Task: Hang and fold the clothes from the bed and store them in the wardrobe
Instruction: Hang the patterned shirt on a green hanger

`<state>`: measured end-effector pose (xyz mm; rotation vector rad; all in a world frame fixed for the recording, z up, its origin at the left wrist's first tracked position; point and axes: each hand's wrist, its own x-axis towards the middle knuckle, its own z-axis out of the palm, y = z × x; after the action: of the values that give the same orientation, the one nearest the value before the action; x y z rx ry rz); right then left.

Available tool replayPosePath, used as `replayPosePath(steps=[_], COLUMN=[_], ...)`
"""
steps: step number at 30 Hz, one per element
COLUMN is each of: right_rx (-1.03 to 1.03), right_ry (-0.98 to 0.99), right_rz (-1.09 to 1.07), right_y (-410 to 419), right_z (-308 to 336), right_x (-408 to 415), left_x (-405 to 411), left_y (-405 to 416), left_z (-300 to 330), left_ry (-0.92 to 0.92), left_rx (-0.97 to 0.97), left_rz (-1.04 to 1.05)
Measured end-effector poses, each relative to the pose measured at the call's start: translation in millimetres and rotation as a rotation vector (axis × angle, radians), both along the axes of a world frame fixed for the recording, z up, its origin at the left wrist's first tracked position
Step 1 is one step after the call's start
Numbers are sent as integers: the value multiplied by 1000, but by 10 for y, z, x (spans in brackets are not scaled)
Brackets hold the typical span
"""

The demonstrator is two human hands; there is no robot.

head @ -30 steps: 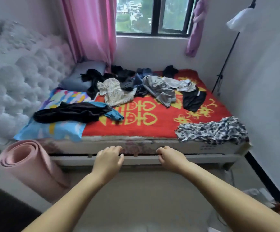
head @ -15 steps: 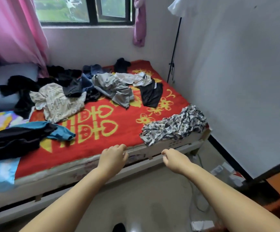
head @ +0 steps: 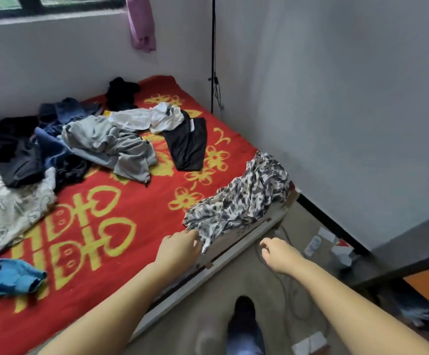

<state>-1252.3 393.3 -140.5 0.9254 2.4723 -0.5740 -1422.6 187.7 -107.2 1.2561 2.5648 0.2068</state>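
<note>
A black-and-white patterned garment (head: 244, 201) lies crumpled on the near right corner of the bed (head: 136, 208), which is covered by a red and yellow blanket. My left hand (head: 180, 248) reaches to that garment's near corner, its loosely curled fingertips touching the cloth. My right hand (head: 277, 254) hovers over the floor beside the bed frame, fingers loosely curled and holding nothing. Further back lie a grey garment (head: 111, 144), a white one (head: 152, 119), a black one (head: 187, 144) and several dark pieces. The wardrobe is out of view.
A cream printed garment (head: 3, 208) and a blue one (head: 13, 278) lie at the left. On the floor are cables (head: 287, 288) and a power strip (head: 313, 244). A dark table (head: 408, 252) stands at the right wall. My foot (head: 244, 316) is below.
I have moved right along the bed's foot and closer. My left hand has gone from the bed edge to the patterned garment's corner; my right hand came off the frame.
</note>
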Motion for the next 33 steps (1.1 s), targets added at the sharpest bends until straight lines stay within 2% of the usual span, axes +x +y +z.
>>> replayPosePath(steps=[12, 17, 22, 25, 27, 29, 31, 33], right_rx=[-91, -124, -120, -80, -145, -266, -300, -214], right_ry=[-96, -128, -91, 35, 121, 136, 61, 34], right_rz=[-39, -83, -195, -351, -516, -612, -552, -492], right_y=[2498, 3261, 3702, 3903, 4020, 4071, 4030, 3954], right_z=[-467, -938, -1666, -2117, -2383, -2632, -2838, -2980], right_x=[-1014, -1282, -1526, -1692, -1799, -1889, -1964, -1998], left_x=[-1020, -1251, -1534, -1686, -1751, -1768, -1766, -1765], left_y=[2507, 3217, 3665, 3966, 4163, 4317, 4423, 4462], left_z=[-534, -1079, -1964, -2513, -2831, -3093, -3259, -3355], left_ry=[-107, -229, -300, -251, -205, -239, -271, -289], left_rx=[-124, -216, -263, -225, -230, -277, -316, -315], left_rz=[-3, -47, -55, -75, -69, -4, 78, 111])
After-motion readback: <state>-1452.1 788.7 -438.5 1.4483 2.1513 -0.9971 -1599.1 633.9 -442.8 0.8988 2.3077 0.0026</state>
